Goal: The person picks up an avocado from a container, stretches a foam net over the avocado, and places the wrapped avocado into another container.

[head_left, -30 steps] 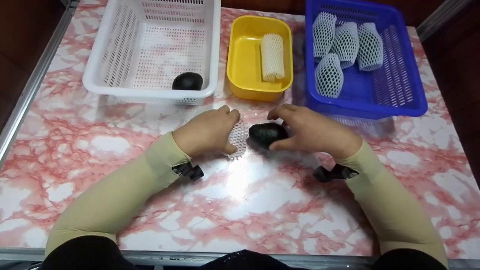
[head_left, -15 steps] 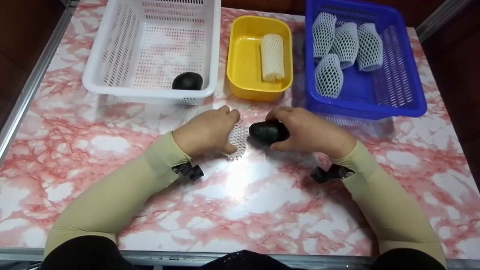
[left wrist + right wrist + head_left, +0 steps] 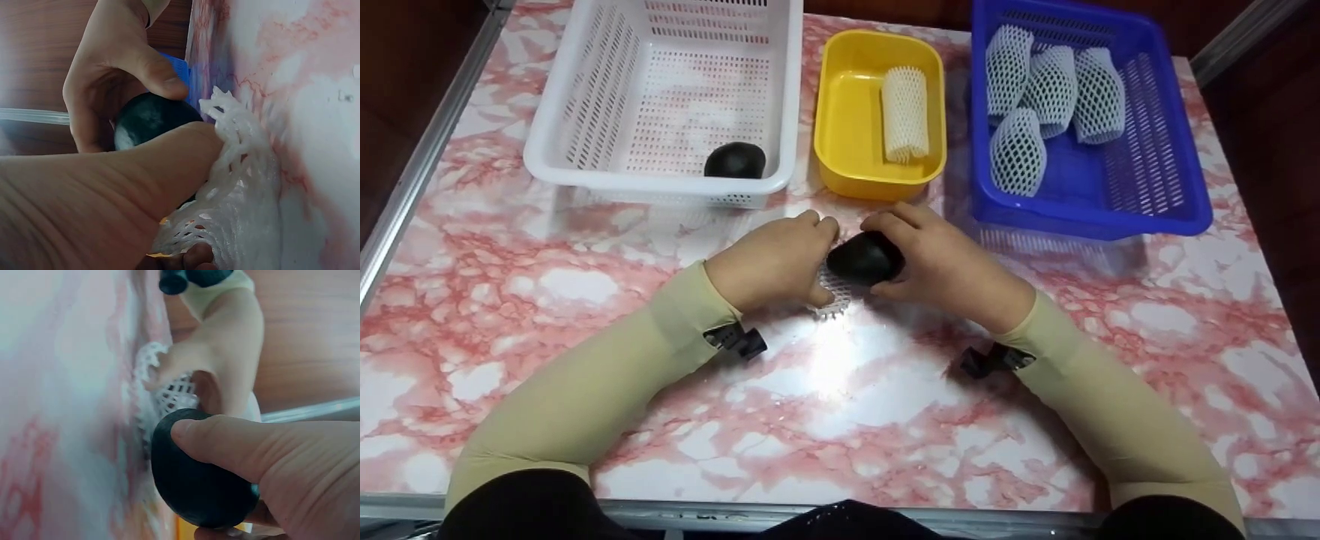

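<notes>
My right hand (image 3: 949, 262) grips a dark avocado (image 3: 864, 259) between thumb and fingers. The avocado is at the mouth of a white foam net sleeve (image 3: 834, 292) on the table. My left hand (image 3: 776, 262) holds that sleeve by its rim, thumb on the near side and fingers on the far side. In the left wrist view the mesh (image 3: 242, 152) is spread between thumb and fingers, and the avocado (image 3: 149, 121) sits partly behind the thumb. In the right wrist view the avocado (image 3: 197, 478) covers part of the sleeve.
A white basket (image 3: 660, 181) holds another avocado (image 3: 736, 160). The yellow bin (image 3: 877, 184) contains a rolled bundle of net sleeves (image 3: 906, 112). Several avocados in nets, one being a netted avocado (image 3: 1018, 154), lie in the blue basket (image 3: 1102, 223).
My right hand has closed round the avocado, then lifted it and moved left to the sleeve. The left hand has stayed in place with the sleeve.
</notes>
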The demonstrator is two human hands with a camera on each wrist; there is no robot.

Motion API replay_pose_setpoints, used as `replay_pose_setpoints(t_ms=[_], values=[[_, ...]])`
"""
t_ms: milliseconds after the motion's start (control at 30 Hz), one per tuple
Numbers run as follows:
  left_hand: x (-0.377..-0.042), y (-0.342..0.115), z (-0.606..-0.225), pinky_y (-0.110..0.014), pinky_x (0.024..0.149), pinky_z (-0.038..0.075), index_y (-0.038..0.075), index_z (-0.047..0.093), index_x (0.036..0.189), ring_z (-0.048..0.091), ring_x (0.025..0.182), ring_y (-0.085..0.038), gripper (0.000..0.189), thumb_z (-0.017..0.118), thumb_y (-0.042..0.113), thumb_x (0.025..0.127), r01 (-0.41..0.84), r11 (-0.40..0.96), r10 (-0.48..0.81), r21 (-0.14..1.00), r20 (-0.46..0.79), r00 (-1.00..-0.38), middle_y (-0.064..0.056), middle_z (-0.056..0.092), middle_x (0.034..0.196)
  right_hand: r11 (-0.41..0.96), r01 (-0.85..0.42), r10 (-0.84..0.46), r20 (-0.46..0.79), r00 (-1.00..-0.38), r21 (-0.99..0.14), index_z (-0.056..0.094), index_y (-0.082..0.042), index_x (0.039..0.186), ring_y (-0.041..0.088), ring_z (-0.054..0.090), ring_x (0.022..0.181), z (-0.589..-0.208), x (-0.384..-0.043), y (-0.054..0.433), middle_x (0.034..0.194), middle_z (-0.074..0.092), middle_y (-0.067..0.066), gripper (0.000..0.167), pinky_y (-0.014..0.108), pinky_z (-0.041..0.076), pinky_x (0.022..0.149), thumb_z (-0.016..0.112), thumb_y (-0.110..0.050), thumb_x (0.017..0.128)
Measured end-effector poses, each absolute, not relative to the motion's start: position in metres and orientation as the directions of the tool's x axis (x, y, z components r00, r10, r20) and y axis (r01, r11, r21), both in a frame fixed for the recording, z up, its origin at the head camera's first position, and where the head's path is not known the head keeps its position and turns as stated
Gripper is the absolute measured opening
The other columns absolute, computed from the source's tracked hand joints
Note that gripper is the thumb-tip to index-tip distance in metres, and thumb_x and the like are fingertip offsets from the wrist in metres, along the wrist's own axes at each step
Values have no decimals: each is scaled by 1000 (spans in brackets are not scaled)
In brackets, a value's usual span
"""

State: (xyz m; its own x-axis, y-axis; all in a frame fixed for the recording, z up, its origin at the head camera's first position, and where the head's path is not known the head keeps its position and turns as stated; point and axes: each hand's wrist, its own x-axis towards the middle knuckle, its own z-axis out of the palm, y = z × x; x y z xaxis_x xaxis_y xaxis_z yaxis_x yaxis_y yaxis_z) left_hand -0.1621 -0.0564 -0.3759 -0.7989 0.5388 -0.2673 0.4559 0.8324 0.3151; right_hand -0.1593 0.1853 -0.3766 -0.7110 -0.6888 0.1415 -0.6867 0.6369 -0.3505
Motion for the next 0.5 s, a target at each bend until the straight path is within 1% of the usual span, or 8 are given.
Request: replay_pose_setpoints(t_ms=[200,300,367,433,500], values=[[-163,-57,-376,-51,94,59,5,55,140,67,102,-34,76,90,40,82,457,827,544,327,-259,-798,-16,64,124,646,-678,-682,135,-719,-349,68,-5,137,36,65,124,-379,-158,182,136,65,17,69,52,57,113,100,-21,78],[-163,-58,-375,-50,88,59,6,56,139,68,98,-33,70,87,40,85,458,818,553,349,-255,-793,-15,64,121,655,-671,-678,122,-725,-346,68,-6,137,37,65,125,-379,-157,182,136,65,17,67,53,57,113,99,-21,80],[-163,-60,-372,-49,86,59,8,56,138,68,96,-32,66,84,41,89,456,803,565,383,-248,-787,-14,66,119,659,-668,-677,115,-727,-344,68,-6,138,37,65,125,-379,-157,182,136,64,18,67,53,57,114,99,-22,80],[-163,-63,-368,-49,89,59,10,54,141,68,98,-29,65,81,45,93,455,783,580,423,-233,-781,-11,68,119,662,-668,-678,108,-727,-339,67,-6,139,37,64,127,-379,-157,182,138,64,18,68,53,56,114,98,-23,81],[-163,-66,-362,-48,94,59,13,50,150,68,101,-27,72,79,52,96,446,766,586,463,-214,-782,-8,70,121,662,-669,-681,102,-725,-337,67,-5,140,37,64,128,-378,-157,181,140,64,18,69,53,55,116,99,-23,81]])
